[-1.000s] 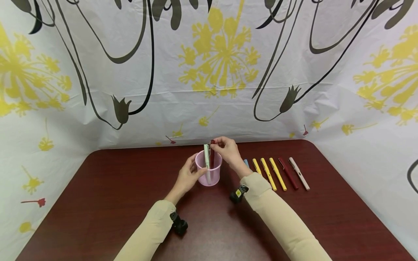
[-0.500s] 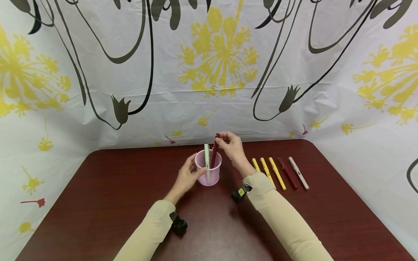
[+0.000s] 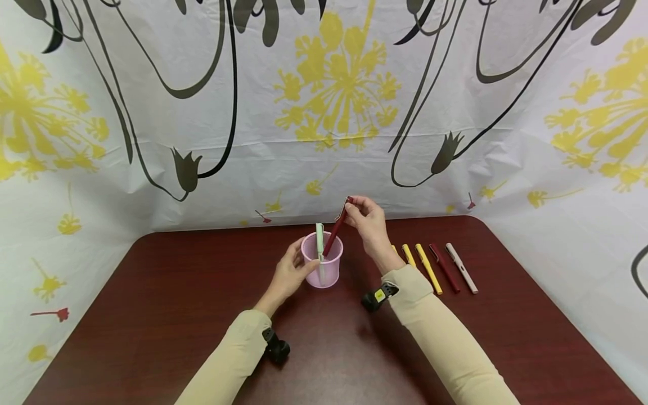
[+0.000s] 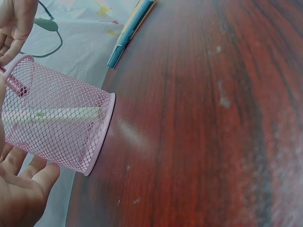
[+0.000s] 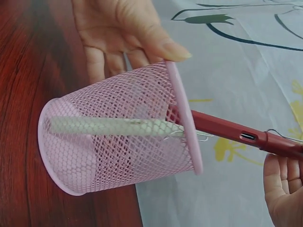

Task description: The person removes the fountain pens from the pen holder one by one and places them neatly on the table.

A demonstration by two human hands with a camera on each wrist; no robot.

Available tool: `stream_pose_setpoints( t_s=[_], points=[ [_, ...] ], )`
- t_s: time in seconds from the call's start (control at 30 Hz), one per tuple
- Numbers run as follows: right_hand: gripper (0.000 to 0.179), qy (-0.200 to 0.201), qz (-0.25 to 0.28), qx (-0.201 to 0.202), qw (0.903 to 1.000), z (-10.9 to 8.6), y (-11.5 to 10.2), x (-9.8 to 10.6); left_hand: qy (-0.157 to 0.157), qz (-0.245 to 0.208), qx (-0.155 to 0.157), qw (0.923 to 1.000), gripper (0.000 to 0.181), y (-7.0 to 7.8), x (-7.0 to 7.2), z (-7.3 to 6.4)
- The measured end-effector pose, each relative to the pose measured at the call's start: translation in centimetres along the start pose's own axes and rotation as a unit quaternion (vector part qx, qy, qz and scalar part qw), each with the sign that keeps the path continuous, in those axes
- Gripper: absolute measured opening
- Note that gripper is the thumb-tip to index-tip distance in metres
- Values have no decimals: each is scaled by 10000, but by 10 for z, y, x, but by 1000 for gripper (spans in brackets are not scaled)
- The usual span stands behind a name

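Note:
A pink mesh pen cup [image 3: 329, 275] stands upright on the dark red table. My left hand [image 3: 289, 274] grips its left side, thumb at the rim in the right wrist view. A pale green pen [image 5: 113, 126] stands inside the cup. My right hand [image 3: 368, 225] pinches a dark red pen [image 3: 336, 229] near its capped upper end, above and right of the cup. That pen leans to the right, its lower end still inside the cup's mouth. In the left wrist view the mesh partly veils both pens.
Right of the cup lie several pens in a row: yellow pens [image 3: 428, 268], a dark red pen [image 3: 444, 268] and a white pen [image 3: 462, 268]. A blue pen [image 4: 130, 33] shows in the left wrist view. A patterned cloth [image 3: 243, 169] hangs behind the table [image 3: 192, 315].
My right hand has moved up and to the right, drawing the dark red pen partly out of the cup and tilting it. My left hand and the cup have stayed in place.

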State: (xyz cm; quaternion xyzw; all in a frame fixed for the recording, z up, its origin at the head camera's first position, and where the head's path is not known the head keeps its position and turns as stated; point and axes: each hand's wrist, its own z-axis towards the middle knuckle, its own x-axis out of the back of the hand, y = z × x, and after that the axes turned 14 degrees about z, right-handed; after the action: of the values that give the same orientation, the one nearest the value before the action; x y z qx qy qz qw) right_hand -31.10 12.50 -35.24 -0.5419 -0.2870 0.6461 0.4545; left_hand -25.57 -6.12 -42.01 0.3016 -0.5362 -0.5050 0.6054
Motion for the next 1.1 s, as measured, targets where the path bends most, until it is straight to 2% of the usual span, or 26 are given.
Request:
stream_pose_setpoints(
  t_s=[0.3, 0.63, 0.87, 1.1],
  points=[
    [9, 124, 667, -67, 9977, -2, -11, 5, -4, -53, -15, 10000, 64, 1, 0, 0],
    [10, 262, 614, -120, 9977, -4, -19, 14, 5, 28, 33, 10000, 65, 1, 0, -1],
    [28, 236, 375, -145, 9989, -7, -24, 26, 4, 53, 68, 10000, 65, 1, -1, -1],
    [14, 343, 432, -163, 9983, -7, -27, 40, 4, 74, 68, 9999, 65, 2, 0, -1]
  ],
)
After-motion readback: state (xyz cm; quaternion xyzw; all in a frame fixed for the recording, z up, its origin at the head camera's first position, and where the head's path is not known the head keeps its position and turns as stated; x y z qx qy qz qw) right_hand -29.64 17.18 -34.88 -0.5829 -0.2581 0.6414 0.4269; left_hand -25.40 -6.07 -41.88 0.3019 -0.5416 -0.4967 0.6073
